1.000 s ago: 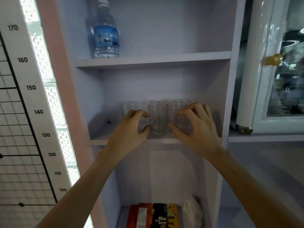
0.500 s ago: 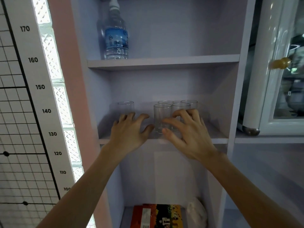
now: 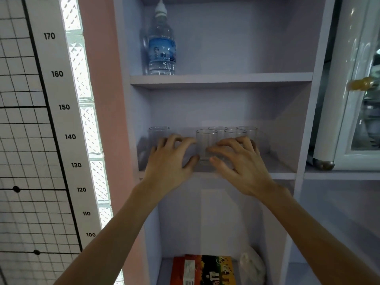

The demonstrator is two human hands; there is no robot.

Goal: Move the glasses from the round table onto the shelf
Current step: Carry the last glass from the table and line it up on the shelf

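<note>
You are at the placing step: both of your hands are in front of the middle shelf (image 3: 283, 173), and the glasses stand on it already. Your left hand (image 3: 168, 161) has its fingers (image 3: 174, 140) spread wide and it holds nothing. Your right hand (image 3: 240, 161) is also spread open, with the fingers bent a little, and nothing is gripped in it.

The front glass (image 3: 205, 145) stands upright exactly between your two thumbs. The thumb tips are just beside its base, but I cannot tell if they touch it. Behind your right fingers there are three more glasses: one (image 3: 234, 133) close over the knuckles and two (image 3: 218, 129) (image 3: 247, 130) nearer to the back wall. One single glass (image 3: 158, 133) stands behind your left fingers, apart from the group.

In my judgement the release is finished or almost finished, because no finger closes around any glass. The next move asks you to draw both hands straight back toward yourself and to keep the thumbs away from the front glass, since it stands near the shelf edge and a small push can tip it. After that, you should look back to the round table, which is not in view here, to check if any glasses are left there to carry.
</note>
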